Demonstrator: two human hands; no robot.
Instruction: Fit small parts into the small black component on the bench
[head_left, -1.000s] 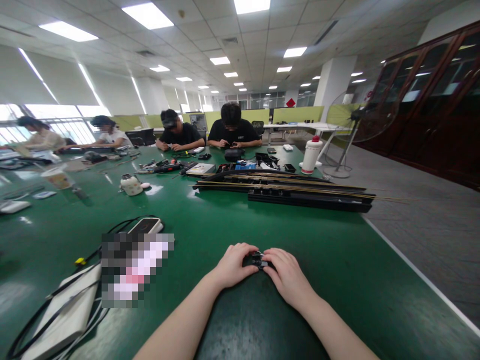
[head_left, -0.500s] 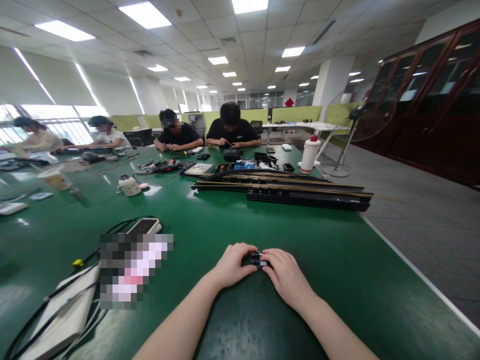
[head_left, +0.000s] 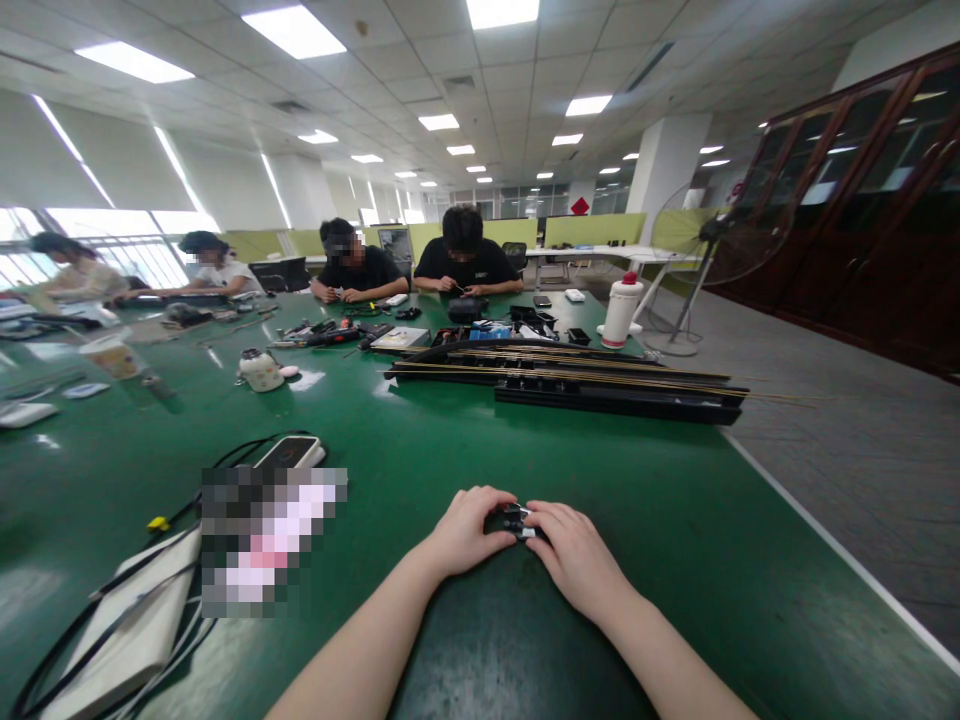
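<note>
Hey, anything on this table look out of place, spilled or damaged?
The thin rods stick out past the black rails and seemingly over the table's right edge, so they look easily knocked. I see no spill; the small black part being held is too covered to check.

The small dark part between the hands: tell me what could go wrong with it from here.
The small dark part is held between the left hand and right hand, so it could slip if either loosens. The hands also hide much of it, so a misalignment might go unnoticed. If dropped, it could skid across the glossy green tabletop.
</note>
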